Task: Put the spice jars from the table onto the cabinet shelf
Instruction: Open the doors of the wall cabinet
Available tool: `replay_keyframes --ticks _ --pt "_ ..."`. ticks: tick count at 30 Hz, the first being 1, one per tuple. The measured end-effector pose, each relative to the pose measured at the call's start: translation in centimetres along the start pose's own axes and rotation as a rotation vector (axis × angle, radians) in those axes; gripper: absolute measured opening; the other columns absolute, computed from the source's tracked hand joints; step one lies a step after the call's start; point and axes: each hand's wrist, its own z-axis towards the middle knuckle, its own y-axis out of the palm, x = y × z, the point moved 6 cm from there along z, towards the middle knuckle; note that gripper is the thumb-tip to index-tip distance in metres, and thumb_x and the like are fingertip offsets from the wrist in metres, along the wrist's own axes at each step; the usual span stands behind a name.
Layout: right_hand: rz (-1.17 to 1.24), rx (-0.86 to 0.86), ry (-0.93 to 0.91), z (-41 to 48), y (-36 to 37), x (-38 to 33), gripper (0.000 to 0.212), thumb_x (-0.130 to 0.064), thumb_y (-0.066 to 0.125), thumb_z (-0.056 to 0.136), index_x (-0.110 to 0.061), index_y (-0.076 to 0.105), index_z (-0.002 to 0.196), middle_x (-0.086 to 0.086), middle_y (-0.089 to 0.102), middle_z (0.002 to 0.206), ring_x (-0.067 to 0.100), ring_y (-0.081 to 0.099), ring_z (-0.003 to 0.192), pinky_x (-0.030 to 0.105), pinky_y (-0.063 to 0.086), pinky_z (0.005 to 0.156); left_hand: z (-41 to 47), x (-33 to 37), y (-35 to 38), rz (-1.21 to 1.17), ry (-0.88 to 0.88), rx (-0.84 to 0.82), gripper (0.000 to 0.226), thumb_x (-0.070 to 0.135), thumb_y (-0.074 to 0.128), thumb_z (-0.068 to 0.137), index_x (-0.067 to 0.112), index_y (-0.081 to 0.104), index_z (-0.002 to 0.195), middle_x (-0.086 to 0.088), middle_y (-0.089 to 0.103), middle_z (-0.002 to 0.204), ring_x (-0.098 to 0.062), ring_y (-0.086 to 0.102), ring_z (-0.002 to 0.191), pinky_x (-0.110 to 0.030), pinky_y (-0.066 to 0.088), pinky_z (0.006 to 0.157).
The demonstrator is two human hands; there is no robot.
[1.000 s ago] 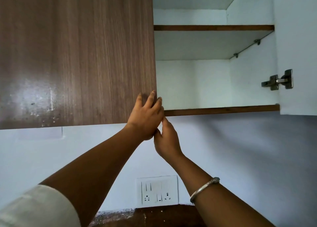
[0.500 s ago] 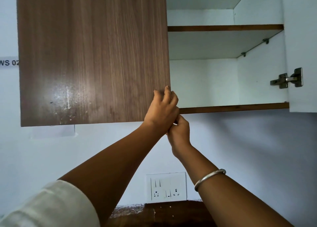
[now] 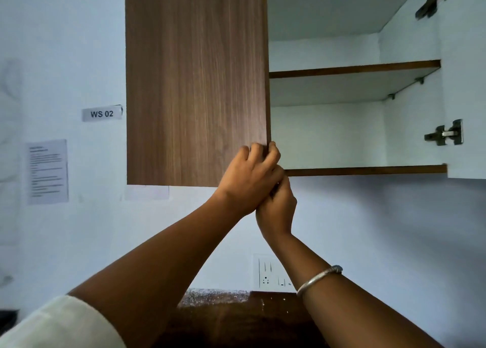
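No spice jars are in view. My left hand (image 3: 249,176) is curled round the lower right corner of the brown wooden cabinet door (image 3: 197,84), its fingertips hooked over the edge. Directly beneath it, my right hand (image 3: 278,208) is pressed up against the door's bottom corner, with its fingers partly hidden by the left hand. To the right the white cabinet interior shows a bare lower shelf (image 3: 365,170) and an upper shelf (image 3: 352,70).
The right cabinet door (image 3: 465,84) stands open, white inside, with a metal hinge (image 3: 444,135). A wall socket (image 3: 268,271) sits above a strip of dark wooden table (image 3: 236,316). A "WS 02" label (image 3: 102,114) and a printed sheet (image 3: 47,171) hang on the left wall.
The left door looks narrower than before, swinging out from the cabinet. My left fingers went from flat on the door face to hooked round its edge, and the right hand closed up under it.
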Motion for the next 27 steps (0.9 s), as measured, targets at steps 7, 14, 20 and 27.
replay_keyframes --ticks 7,14,20,27 --pt "0.02 -0.067 -0.089 -4.8 0.2 -6.3 0.011 0.002 0.054 0.083 -0.002 0.064 0.088 0.014 0.066 0.068 0.027 0.051 0.058 0.033 0.035 0.052 -5.2 -3.8 -6.4 -0.108 -0.13 -0.082 0.024 0.021 0.073 0.071 0.013 0.067 0.092 -0.024 0.059 0.121 -0.037 0.063 0.08 -0.038 0.055 0.066" --pt "0.085 -0.188 -0.146 -9.9 3.5 -13.9 0.019 0.001 0.058 0.079 -0.004 0.065 0.095 0.017 0.069 0.077 0.035 0.058 0.066 0.03 0.034 0.054 -12.3 -8.9 -11.9 -0.109 -0.212 -0.127 0.014 0.012 0.066 0.078 0.009 0.063 0.091 -0.029 0.053 0.127 -0.034 0.063 0.08 -0.036 0.053 0.056" --pt "0.162 -0.255 -0.121 -14.0 7.9 -19.1 0.022 0.002 0.054 0.076 -0.009 0.063 0.094 0.009 0.068 0.082 0.029 0.055 0.07 0.03 0.035 0.058 -18.2 -13.3 -15.0 -0.036 -0.239 -0.143 0.016 0.004 0.072 0.069 0.004 0.062 0.082 -0.03 0.059 0.119 -0.031 0.064 0.065 -0.028 0.045 0.042" --pt "0.222 -0.323 -0.128 -17.8 15.5 -23.8 0.017 -0.006 0.061 0.081 -0.009 0.061 0.098 0.007 0.068 0.098 0.025 0.062 0.093 0.033 0.05 0.075 -25.6 -19.9 -15.2 -0.061 -0.349 -0.167 0.026 -0.002 0.077 0.067 -0.002 0.063 0.088 -0.033 0.056 0.118 -0.039 0.067 0.066 -0.036 0.052 0.042"
